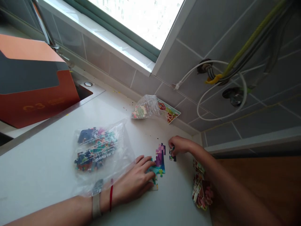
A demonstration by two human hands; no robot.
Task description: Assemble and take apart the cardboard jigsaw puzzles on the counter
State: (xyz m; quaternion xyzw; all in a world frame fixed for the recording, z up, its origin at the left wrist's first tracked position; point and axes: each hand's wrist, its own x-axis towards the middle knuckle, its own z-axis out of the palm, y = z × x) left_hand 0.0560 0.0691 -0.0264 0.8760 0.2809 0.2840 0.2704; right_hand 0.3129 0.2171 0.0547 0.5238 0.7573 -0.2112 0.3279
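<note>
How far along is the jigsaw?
Early on. Done: a small purple-and-teal section is joined, under the left hand. In hand: the right hand holds a jigsaw piece beside it. Left: a loose pile, a plastic bag of pieces, and another bag.

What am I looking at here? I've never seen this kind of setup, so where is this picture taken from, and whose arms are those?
There's no machine here. This single picture comes from a camera worn on a person's head, looking down at their own bare hands, so both arms are theirs. The left hand rests on joined jigsaw pieces. The right hand appears to pinch a small jigsaw piece. On the white worktop lie a clear plastic bag of more pieces, a smaller clear bag near the tiled wall, and a loose heap of pieces along the worktop's right edge.
</note>
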